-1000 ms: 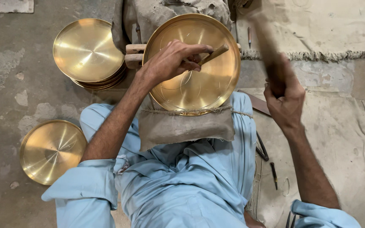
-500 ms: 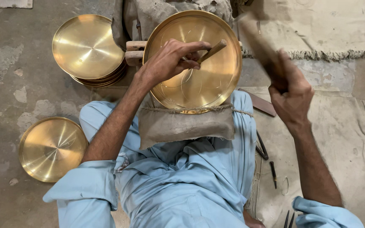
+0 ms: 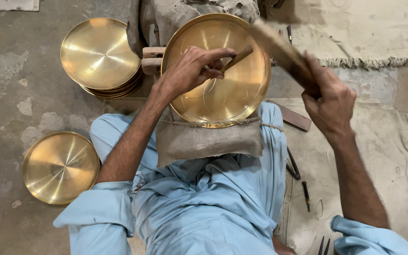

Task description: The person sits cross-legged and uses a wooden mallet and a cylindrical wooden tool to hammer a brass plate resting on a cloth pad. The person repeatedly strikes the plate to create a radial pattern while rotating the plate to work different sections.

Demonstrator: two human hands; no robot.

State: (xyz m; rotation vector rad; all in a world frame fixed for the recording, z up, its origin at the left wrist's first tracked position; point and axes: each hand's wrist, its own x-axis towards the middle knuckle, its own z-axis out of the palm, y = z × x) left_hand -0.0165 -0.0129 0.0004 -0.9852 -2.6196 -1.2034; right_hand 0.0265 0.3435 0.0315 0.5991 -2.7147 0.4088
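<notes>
A round brass plate (image 3: 234,97) leans on a burlap-wrapped pad (image 3: 208,141) over my lap. My left hand (image 3: 192,71) pinches a thin wooden-handled chisel (image 3: 236,57), its tip against the plate's inner face. My right hand (image 3: 329,101) grips a wooden mallet (image 3: 279,49), blurred with motion, raised to the right of the chisel's end and over the plate's upper right rim. Faint engraved curves show on the plate's surface.
A stack of brass plates (image 3: 100,54) sits at upper left, a single brass plate (image 3: 60,165) on the concrete floor at lower left. Small dark tools (image 3: 293,165) lie on the burlap mat (image 3: 393,156) at right. A fringed mat (image 3: 369,33) lies beyond.
My right hand has swung the mallet leftward toward the chisel's end. My left hand holds the chisel on the plate in nearly the same spot.
</notes>
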